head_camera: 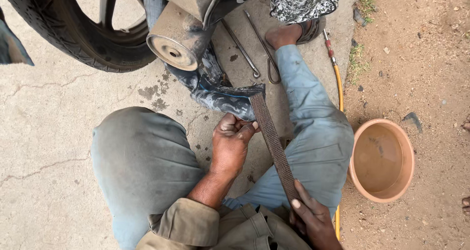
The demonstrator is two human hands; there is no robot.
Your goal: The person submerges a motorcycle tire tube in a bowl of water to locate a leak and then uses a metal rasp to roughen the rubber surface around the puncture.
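- The left hand (pixel 231 145) clenches the rubber tube (pixel 220 91), which runs toward 11 o'clock from the fingers.
- The flat file (pixel 273 142) lies along 11 to 5 o'clock, its tip on the tube.
- The right hand (pixel 313 220) grasps the file's lower end.

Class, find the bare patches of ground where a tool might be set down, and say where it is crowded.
Free: the concrete left of the left knee, below the tyre; and the dirt above the basin. Crowded: between the knees, where the left hand holds the inner tube and the right hand the rasp.
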